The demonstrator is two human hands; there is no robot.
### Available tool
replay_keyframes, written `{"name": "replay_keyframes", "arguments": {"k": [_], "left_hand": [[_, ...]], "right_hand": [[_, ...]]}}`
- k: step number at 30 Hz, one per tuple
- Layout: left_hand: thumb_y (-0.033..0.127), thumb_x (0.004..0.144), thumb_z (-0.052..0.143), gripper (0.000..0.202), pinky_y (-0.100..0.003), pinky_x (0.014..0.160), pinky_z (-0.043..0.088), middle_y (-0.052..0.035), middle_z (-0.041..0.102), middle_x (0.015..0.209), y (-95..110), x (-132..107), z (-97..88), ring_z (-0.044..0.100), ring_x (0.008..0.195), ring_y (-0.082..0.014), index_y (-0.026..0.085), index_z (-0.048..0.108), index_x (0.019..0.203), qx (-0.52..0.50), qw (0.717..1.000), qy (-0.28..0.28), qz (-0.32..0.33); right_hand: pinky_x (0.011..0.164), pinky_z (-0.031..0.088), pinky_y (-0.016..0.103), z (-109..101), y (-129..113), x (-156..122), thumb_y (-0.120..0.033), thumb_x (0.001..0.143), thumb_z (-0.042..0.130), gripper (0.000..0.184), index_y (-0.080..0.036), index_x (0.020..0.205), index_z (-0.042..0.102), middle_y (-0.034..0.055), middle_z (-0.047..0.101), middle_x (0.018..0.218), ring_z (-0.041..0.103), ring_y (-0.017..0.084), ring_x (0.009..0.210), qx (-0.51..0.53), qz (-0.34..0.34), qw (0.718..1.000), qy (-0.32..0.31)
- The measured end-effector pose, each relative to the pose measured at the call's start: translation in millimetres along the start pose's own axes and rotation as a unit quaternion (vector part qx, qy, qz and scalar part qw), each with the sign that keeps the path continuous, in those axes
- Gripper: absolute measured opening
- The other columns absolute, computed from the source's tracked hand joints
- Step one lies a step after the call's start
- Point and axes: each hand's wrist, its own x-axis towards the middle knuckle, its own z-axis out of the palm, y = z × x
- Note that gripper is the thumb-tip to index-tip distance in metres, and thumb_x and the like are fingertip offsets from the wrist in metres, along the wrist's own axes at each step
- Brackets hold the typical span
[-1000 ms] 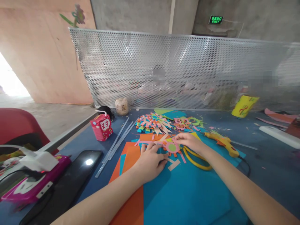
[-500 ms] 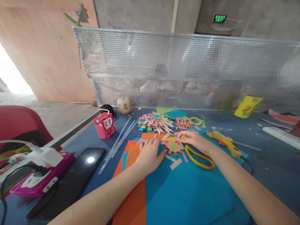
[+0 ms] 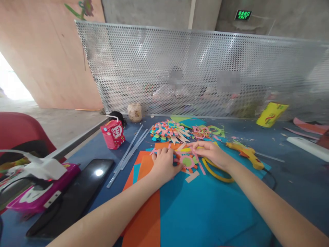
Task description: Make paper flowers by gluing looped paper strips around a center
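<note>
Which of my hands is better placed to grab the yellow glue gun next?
Probably your right hand: it is nearer the glue gun, which lies to its right. Your left hand is farther away, by the small paper flower.

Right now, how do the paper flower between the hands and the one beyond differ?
The small flower is narrower than the big flower. The small flower lies between the left hand and right hand; the big flower lies beyond both. The small flower looks sparse; the big flower is thickly layered. Both show pink and orange.
</note>
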Motion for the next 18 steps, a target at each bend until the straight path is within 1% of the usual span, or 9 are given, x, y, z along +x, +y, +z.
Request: {"name": "replay_keyframes", "arguments": {"k": [3,5,7,9,12,14,15,17,18], "left_hand": [[0.041,0.066,0.059,0.032,-0.050,0.088,0.027,-0.0108,0.058,0.101,-0.4,0.0,0.0,0.046,0.104,-0.0313,0.018,0.054,0.089,-0.026,1.000,0.001,-0.006],[0.039,0.066,0.060,0.033,-0.050,0.088,0.026,-0.0100,0.059,0.101,0.4,-0.5,-0.5,0.047,0.104,-0.0307,0.019,0.051,0.090,-0.051,0.999,-0.001,-0.012],[0.034,0.065,0.061,0.038,-0.051,0.090,0.025,-0.0074,0.061,0.101,1.7,-0.8,-1.0,0.049,0.104,-0.0285,0.020,0.046,0.097,-0.083,0.996,-0.002,-0.018],[0.030,0.065,0.062,0.048,-0.050,0.092,0.024,-0.0043,0.063,0.099,2.5,-0.7,-1.4,0.052,0.102,-0.0255,0.020,0.040,0.107,-0.119,0.993,-0.004,-0.026],[0.028,0.067,0.060,0.051,-0.048,0.091,0.030,-0.0024,0.063,0.092,1.4,0.1,-2.1,0.058,0.094,-0.0232,0.020,0.037,0.112,-0.165,0.985,0.003,-0.043],[0.027,0.069,0.060,0.046,-0.043,0.087,0.036,-0.0016,0.063,0.088,0.2,0.3,-3.5,0.060,0.089,-0.0214,0.020,0.042,0.111,-0.191,0.981,0.008,-0.037],[0.027,0.069,0.060,0.040,-0.039,0.084,0.040,-0.0009,0.062,0.087,-0.1,-0.1,-4.7,0.061,0.085,-0.0200,0.020,0.046,0.107,-0.203,0.979,0.007,-0.028],[0.028,0.070,0.060,0.023,-0.031,0.073,0.045,0.0008,0.062,0.080,0.6,-1.7,-7.8,0.062,0.075,-0.0168,0.020,0.055,0.091,-0.224,0.975,-0.005,-0.004],[0.030,0.071,0.059,0.016,-0.028,0.066,0.046,0.0011,0.062,0.077,1.6,-3.0,-9.7,0.062,0.069,-0.0156,0.019,0.057,0.082,-0.233,0.972,-0.011,0.006]], "right_hand": [[0.075,0.045,0.033,1.1,-2.3,-1.4,-0.034,0.073,0.059,0.018,-0.017,0.072,0.057,0.0074,0.057,0.110,0.057,0.019,0.090,0.010,0.011,1.000,-0.002],[0.071,0.047,0.032,3.6,-6.3,-3.2,-0.035,0.072,0.060,0.017,-0.017,0.073,0.056,0.0069,0.056,0.113,0.058,0.017,0.085,0.039,0.012,0.999,-0.003],[0.070,0.047,0.031,6.3,-10.9,-5.4,-0.034,0.071,0.061,0.017,-0.018,0.073,0.056,0.0063,0.056,0.115,0.058,0.017,0.087,0.078,0.002,0.997,0.003],[0.070,0.047,0.030,7.9,-14.8,-8.0,-0.033,0.071,0.062,0.016,-0.019,0.071,0.056,0.0063,0.055,0.117,0.057,0.018,0.091,0.103,-0.015,0.995,0.010],[0.071,0.047,0.031,7.0,-17.7,-12.4,-0.033,0.071,0.062,0.016,-0.019,0.069,0.055,0.0068,0.055,0.115,0.057,0.020,0.094,0.113,-0.038,0.993,0.007],[0.073,0.047,0.034,4.9,-17.7,-15.3,-0.033,0.072,0.062,0.015,-0.020,0.070,0.055,0.0070,0.059,0.108,0.058,0.021,0.092,0.125,-0.049,0.991,-0.013],[0.074,0.046,0.035,3.7,-17.5,-16.6,-0.032,0.073,0.062,0.014,-0.020,0.070,0.055,0.0067,0.061,0.102,0.058,0.020,0.090,0.131,-0.053,0.990,-0.026],[0.075,0.046,0.036,1.5,-17.3,-18.9,-0.030,0.073,0.061,0.013,-0.020,0.068,0.055,0.0056,0.063,0.091,0.059,0.019,0.084,0.143,-0.057,0.987,-0.047],[0.075,0.046,0.037,0.8,-17.7,-20.0,-0.030,0.073,0.061,0.013,-0.020,0.067,0.055,0.0050,0.063,0.086,0.059,0.019,0.082,0.149,-0.058,0.986,-0.051]]}}
